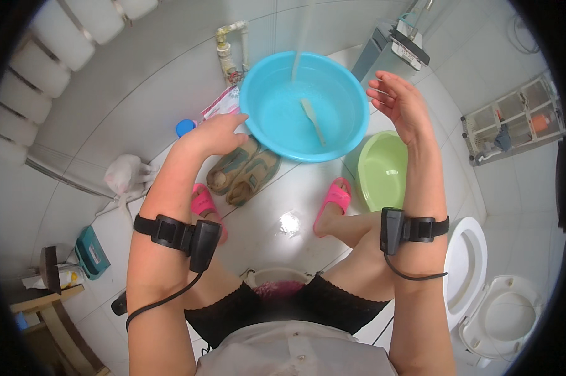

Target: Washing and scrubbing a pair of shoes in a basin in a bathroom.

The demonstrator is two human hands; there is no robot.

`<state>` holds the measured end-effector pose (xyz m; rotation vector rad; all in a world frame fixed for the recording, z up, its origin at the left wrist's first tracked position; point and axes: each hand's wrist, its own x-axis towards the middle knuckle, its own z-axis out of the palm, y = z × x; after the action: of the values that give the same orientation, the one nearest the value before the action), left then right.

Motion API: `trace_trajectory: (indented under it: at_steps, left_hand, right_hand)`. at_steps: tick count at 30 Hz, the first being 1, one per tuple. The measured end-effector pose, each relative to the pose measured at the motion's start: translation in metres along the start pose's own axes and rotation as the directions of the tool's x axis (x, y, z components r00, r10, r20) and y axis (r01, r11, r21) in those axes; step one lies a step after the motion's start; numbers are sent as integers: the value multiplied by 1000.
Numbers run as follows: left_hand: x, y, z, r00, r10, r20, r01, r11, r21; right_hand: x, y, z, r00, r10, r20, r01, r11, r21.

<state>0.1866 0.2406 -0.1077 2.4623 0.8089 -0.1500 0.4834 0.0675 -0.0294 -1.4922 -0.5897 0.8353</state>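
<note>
A large round blue basin [258, 135] stands on the floor in front of me with water in it. A pale, long-handled brush-like tool [312, 119] lies inside. From above, a pale translucent strand [300, 44], a hose or water stream, drops into the basin. My left hand [221, 133] is at the basin's left rim, fingers stretched out and thumb apart, holding nothing. Over on the right, my right hand [403, 105] is raised beside the basin, its fingers loosely bent and apart, also holding nothing. A pair of brown-and-grey shoes [244, 170] sits on the floor below my left hand.
A green basin [383, 172] stands at the right, partly behind my right forearm. A pink-and-white packet [223, 103] and a blue cap [185, 128] are near the wall pipe [226, 53]. A toilet [502, 313] is at lower right, a teal dustpan-like object [92, 252] at left.
</note>
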Motion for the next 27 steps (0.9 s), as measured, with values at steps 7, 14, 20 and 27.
trace_trajectory:
  at_steps: [7,14,20,27]
  left_hand:
    - [-14,-18,-3,997,-80,6,80,996,-50]
    - [-26,-38,-3,994,-106,-25,104,992,-66]
    - [-51,-49,-5,987,-156,-25,151,980,-129]
    - [-34,-52,-1,924,-317,213,378,838,-394]
  right_hand:
    - [-1,0,26,997,26,74,-23,999,-37]
    - [-6,0,57,980,26,197,-17,999,-50]
    - [-10,13,79,950,75,302,-50,995,-89]
    - [14,19,94,932,148,332,-119,987,-104]
